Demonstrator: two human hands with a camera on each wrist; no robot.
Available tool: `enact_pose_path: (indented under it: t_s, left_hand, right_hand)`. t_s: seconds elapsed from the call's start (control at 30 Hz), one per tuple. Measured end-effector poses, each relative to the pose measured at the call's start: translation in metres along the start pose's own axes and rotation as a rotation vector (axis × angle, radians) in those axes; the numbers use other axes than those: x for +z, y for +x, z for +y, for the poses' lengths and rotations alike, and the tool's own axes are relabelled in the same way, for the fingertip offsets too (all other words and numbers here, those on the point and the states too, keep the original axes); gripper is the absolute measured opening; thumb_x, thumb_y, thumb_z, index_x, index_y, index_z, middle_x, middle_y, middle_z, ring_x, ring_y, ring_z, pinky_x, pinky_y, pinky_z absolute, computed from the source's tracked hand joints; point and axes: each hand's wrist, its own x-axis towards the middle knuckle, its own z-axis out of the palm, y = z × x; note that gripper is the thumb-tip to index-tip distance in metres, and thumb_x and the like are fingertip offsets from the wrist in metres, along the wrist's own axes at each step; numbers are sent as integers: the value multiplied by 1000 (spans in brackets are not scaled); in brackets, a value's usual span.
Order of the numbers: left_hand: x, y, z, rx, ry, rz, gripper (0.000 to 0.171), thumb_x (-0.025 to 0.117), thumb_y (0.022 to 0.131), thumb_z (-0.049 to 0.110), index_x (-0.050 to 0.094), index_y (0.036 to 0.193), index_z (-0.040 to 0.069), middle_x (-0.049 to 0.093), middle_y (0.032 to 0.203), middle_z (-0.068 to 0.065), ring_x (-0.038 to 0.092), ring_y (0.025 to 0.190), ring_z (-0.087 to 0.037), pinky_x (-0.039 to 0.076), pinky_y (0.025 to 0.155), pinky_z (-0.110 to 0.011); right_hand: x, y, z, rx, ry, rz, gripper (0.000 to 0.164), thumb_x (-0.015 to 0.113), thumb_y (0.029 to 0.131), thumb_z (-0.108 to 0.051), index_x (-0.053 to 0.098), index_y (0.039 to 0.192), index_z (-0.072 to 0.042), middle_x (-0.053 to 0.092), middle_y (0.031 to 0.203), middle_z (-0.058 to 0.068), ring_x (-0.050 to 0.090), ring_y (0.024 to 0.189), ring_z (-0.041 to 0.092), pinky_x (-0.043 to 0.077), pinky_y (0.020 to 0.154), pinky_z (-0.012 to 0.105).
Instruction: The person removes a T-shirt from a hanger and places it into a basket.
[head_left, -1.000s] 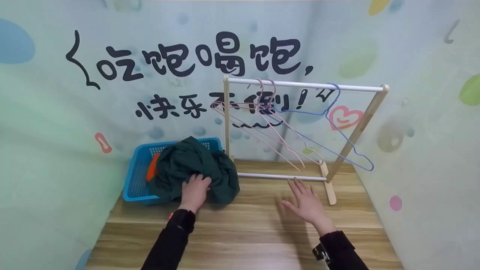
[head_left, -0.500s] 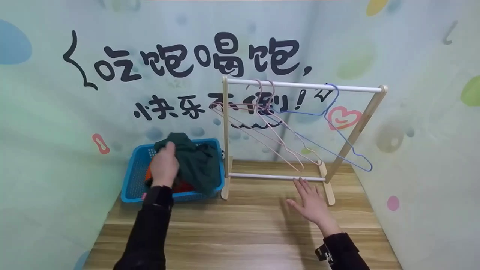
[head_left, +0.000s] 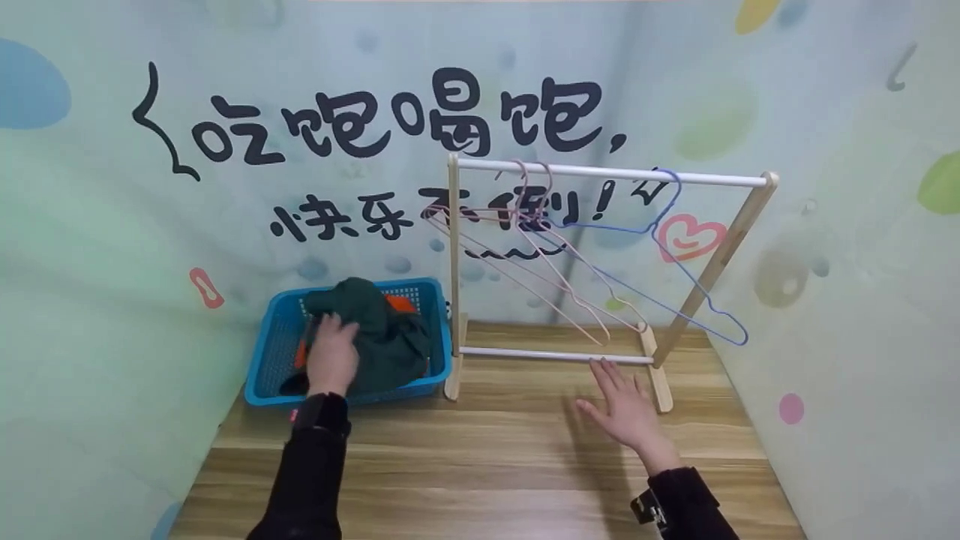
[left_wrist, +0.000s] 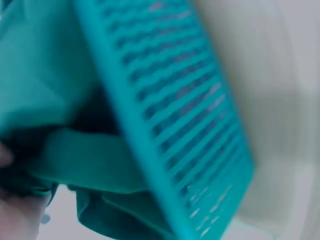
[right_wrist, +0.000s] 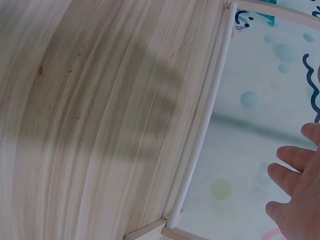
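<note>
A dark green garment (head_left: 386, 345) lies bunched in the blue plastic basket (head_left: 259, 360) on the left. My left hand (head_left: 332, 356) is over its near left part. In the left wrist view, fingers (left_wrist: 20, 217) show at the left edge with a fold of the green garment (left_wrist: 90, 160) between them, beside the slotted wall of the basket (left_wrist: 170, 100). My right hand (head_left: 626, 412) holds nothing; its fingers are spread near the lower bar of the wooden rack (head_left: 555, 355), and the right wrist view has the hand (right_wrist: 300, 185) at its right edge.
Two pink hangers (head_left: 574, 300) and a blue hanger (head_left: 731, 330) hang from the rack's white top rail (head_left: 600, 171). Orange cloth (head_left: 401, 303) shows in the basket behind the green garment. Everything stands on a wood-grain table (head_left: 525, 480) before a printed backdrop (head_left: 862, 262).
The green garment, first spilling over the basket's right front, now lies within it. My left hand has moved left with it, then slightly down. The right hand has shifted only slightly.
</note>
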Motion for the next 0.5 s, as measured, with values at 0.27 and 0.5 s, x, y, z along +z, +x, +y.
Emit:
enact_pose_path:
  t_s: [0.27,0.5]
  left_hand:
    - [29,-22,25,-160,96,-291,59,40,105,37,38,150,0,27,154,-32,12,145,-48,6,111,-70]
    - [21,-30,75,-199,163,-340,72,38,103,54,31,154,3,6,158,-34,-2,145,-52,-2,108,-73]
  right_hand:
    - [-2,0,0,18,3,-26,78,65,92,-48,40,150,-3,39,151,24,34,140,41,18,109,68]
    - [-13,3,-10,17,-11,-33,77,63,93,-48,39,151,-3,40,150,24,33,140,43,17,110,67]
